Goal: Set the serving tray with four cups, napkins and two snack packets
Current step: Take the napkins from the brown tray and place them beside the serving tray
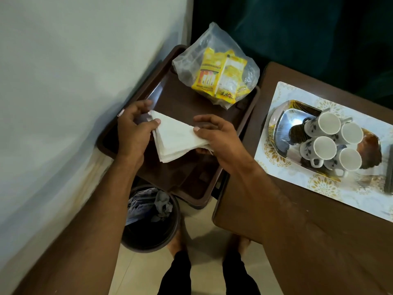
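1. While both hands pinch it, folded white napkin stack (176, 138): left hand (133, 133) at one corner, right hand (217, 138) at the opposite.
2. Beyond grip: bagged yellow snack packets (219, 78).
3. Right of grip: four cups (333, 141) on serving tray (280, 124).

One head-worn view only: the scene is seen steeply downward, close over both forearms, the surface (276, 209) and floor (204, 241) included.

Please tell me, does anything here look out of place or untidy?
Nothing is spilled or broken. The four cups stand upright on the serving tray. The snack packets remain bagged, off the tray.
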### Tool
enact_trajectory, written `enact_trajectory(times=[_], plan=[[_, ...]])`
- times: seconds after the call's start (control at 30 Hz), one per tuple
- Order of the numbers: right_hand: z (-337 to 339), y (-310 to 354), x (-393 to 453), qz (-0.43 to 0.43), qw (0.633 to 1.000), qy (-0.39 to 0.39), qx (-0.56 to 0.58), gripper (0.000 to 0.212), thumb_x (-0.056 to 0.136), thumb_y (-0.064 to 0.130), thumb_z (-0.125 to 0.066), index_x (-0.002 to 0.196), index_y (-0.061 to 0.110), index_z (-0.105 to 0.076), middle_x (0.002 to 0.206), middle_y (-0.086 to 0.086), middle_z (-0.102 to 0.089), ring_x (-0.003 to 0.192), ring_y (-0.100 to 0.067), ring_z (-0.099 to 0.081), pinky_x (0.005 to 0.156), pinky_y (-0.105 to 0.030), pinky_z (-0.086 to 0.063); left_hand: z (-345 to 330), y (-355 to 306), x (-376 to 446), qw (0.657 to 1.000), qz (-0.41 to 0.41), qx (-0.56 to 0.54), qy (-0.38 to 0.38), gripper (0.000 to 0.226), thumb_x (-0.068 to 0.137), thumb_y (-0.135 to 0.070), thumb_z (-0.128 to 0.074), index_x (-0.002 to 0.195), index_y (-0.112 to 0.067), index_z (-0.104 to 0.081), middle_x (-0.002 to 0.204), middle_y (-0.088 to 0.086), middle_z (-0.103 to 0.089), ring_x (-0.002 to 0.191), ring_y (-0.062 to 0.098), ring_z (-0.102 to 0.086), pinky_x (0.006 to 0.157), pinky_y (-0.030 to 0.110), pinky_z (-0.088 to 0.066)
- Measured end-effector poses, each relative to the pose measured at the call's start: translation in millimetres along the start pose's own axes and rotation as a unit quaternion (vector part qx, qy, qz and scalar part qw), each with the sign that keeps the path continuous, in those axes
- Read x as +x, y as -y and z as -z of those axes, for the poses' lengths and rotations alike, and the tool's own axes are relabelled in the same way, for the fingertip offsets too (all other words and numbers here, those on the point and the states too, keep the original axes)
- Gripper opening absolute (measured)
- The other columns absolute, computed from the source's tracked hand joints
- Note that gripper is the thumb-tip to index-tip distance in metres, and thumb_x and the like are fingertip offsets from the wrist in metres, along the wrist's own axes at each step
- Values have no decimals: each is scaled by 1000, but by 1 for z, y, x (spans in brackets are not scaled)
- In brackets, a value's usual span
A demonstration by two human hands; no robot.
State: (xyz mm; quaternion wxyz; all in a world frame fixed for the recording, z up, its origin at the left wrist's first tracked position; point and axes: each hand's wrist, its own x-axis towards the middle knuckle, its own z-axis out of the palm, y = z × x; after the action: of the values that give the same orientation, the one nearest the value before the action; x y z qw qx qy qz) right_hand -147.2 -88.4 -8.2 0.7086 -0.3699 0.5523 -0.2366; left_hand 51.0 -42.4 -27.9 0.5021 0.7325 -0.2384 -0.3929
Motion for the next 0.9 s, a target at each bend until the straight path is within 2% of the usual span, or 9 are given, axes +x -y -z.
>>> enact_trajectory(times=[0.13,0.23,0.3,0.4,0.5,0.6,0.67,0.77,0.9], plan=[[15,4,-1,68,997,4,29,12,88,12,-79,100,11,-78,102,-4,-75,87,-13,-72,68,-24,-58,-9,-3,-2,998,33,-45,-2,43,79,9,-67,103,-25,-79,113,-5,-77,113,19,-71,82,30,-59],[28,2,-2,124,989,21,-78,50,72,18,-92,118,12,-73,127,-5,-68,114,-13,-67,93,-24,-58,-18,-7,-3,993,92,-72,-23,31,79,8,-65,87,-18,-81,91,-2,-80,88,16,-74,73,27,-57],[33,1,-5,172,959,25,-222,77,61,21,-98,131,16,-67,143,-4,-51,131,-12,-52,104,-16,-49,-22,-9,-4,984,137,-106,-32,24,78,7,-64,81,-12,-80,76,-2,-80,70,12,-74,63,23,-56],[32,-4,-8,227,908,17,-351,84,56,16,-100,133,20,-66,149,-5,-37,139,-12,-36,107,-15,-37,-26,-11,-6,971,186,-146,-42,18,79,5,-65,78,-7,-78,64,0,-77,56,11,-72,52,19,-55],[28,-6,-9,227,903,-4,-364,79,57,13,-99,129,21,-68,150,-7,-33,144,-21,-33,110,-24,-33,-27,-12,-9,967,199,-153,-50,15,78,4,-66,77,-4,-78,62,2,-76,52,13,-71,50,19,-55],[26,-9,-8,230,881,30,-412,99,55,8,-99,143,24,-55,158,-9,-17,146,-27,-30,106,-25,-38,-26,-13,-11,962,213,-157,-58,15,79,5,-65,78,-4,-77,60,2,-74,49,12,-70,48,19,-54],[24,-12,-9,244,850,51,-463,109,57,4,-96,149,28,-45,161,-9,-7,140,-32,-38,96,-27,-50,-23,-13,-11,957,226,-170,-66,14,80,4,-64,78,-3,-75,58,1,-73,48,12,-69,47,19,-54],[19,-19,-12,283,824,13,-490,91,65,0,-89,144,25,-51,160,-12,-13,130,-37,-50,94,-38,-59,-22,-13,-12,951,237,-186,-73,14,81,5,-63,79,-3,-74,57,1,-73,46,10,-69,45,18,-53],[16,-20,-8,301,857,-60,-414,43,77,14,-87,118,16,-73,140,-12,-44,118,-26,-59,94,-34,-55,-24,-13,-15,951,237,-186,-64,15,82,7,-63,79,-2,-74,56,0,-73,48,10,-69,48,18,-55]])
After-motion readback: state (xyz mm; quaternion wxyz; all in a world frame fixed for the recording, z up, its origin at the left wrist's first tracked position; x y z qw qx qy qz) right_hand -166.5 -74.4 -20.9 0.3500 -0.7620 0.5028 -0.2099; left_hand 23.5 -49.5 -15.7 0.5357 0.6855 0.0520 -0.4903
